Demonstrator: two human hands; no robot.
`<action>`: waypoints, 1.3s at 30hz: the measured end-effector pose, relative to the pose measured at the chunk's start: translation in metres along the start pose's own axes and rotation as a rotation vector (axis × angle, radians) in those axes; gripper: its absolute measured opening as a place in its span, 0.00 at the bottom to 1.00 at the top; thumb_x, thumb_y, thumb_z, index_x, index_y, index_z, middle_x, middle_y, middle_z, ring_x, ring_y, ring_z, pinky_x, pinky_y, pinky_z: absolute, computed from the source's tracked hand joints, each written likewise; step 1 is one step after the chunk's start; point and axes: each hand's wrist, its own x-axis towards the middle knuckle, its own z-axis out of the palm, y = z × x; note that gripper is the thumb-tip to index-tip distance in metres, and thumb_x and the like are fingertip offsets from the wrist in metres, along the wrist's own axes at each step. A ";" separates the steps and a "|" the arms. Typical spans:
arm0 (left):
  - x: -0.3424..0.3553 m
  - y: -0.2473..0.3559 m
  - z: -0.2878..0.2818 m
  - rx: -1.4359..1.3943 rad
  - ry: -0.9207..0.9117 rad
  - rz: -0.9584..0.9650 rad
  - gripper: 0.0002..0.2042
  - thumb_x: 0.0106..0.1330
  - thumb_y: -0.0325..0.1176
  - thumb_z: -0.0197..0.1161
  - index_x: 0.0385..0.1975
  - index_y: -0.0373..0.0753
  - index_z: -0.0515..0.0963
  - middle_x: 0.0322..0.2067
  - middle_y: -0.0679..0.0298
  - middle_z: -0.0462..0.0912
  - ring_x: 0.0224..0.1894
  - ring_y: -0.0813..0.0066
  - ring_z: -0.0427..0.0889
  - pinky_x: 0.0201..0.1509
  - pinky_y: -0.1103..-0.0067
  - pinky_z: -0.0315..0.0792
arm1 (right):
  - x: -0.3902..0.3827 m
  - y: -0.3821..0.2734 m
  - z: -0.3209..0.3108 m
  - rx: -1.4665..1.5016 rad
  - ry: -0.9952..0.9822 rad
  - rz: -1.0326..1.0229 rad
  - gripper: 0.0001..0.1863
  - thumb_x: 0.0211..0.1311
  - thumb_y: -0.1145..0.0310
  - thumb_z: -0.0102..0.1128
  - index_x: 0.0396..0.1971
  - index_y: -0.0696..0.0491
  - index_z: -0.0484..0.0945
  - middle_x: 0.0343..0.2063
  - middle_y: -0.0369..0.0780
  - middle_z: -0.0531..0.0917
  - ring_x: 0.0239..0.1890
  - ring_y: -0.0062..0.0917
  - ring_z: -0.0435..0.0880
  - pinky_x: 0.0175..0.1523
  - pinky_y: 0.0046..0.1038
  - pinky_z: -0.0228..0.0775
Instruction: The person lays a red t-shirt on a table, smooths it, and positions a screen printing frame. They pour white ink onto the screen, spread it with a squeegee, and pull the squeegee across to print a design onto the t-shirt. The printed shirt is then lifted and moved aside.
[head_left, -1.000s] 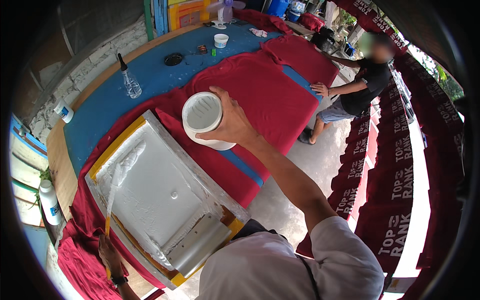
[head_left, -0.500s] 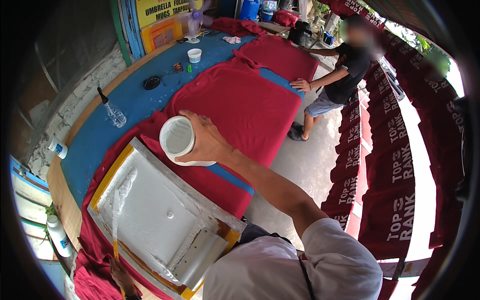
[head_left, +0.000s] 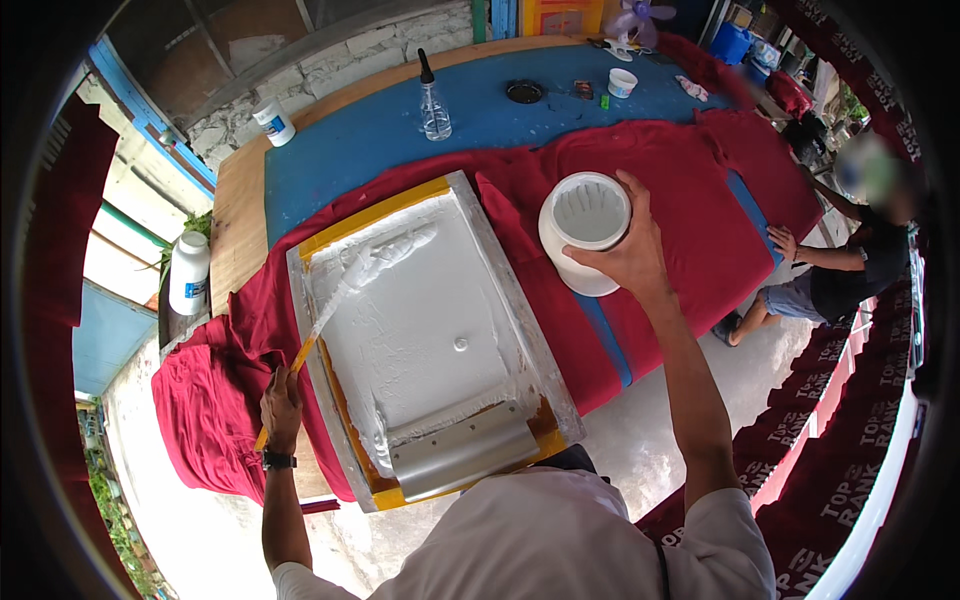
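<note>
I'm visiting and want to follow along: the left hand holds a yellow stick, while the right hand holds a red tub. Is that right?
Nearly: the tub is white, not red, as the head view shows. The left hand does hold a yellow stick, and the right hand holds the tub.

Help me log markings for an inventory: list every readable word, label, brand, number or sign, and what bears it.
Dark red hanging cloths: repeated white lettering, readable but not copied here.
White bottle at far left: blue label, print too small to read.
White container on the table: blue label, too small to read.
</note>
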 end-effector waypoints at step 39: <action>0.007 0.058 -0.131 -0.930 -0.634 -0.656 0.18 0.87 0.46 0.56 0.33 0.42 0.75 0.17 0.76 0.62 0.13 0.88 0.56 0.17 0.81 0.50 | -0.014 -0.002 0.004 -0.112 0.001 -0.027 0.68 0.35 0.60 0.96 0.78 0.54 0.60 0.69 0.53 0.77 0.70 0.54 0.79 0.72 0.57 0.74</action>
